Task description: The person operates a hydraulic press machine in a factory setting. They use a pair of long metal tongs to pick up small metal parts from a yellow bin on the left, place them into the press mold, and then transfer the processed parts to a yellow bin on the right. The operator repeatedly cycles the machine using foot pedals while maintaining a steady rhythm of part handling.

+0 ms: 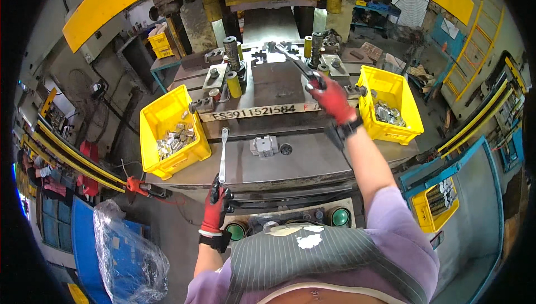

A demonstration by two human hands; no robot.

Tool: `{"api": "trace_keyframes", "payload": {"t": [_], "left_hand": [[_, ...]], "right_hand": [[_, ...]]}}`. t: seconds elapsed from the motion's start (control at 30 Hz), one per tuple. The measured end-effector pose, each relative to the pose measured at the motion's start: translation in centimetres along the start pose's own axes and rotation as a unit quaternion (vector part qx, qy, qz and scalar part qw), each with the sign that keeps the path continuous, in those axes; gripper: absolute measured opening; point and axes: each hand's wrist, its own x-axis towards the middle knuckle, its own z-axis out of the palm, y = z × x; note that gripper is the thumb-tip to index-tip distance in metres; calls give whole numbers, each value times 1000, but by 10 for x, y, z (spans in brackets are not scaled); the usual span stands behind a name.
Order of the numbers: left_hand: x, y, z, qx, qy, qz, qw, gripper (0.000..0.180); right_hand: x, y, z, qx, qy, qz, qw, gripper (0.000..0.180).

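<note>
in the head view the two hands are well apart, the left hand gripped around a silver tool pointing away over the near table, the right hand clamped on a dark-handled tool whose tip reaches the far middle of the press. a grey metal block sits on the table between two yellow bins, the left bin and right bin both holding small metal pieces

The silver tool is partly covered by the left hand. Whether anything is touched by the dark-handled tool cannot be told, its tip being too small.
</note>
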Motion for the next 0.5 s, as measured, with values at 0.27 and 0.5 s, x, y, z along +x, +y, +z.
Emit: {"api": "trace_keyframes", "payload": {"t": [0.27,0.5], "left_hand": [[3,-31,-17,15,47,34,998,32],[9,-51,-21,-42,37,14,998,29]], "right_hand": [[115,54,-3,19,-195,27,980,19],[73,41,47,504,-245,294,774,19]]}}
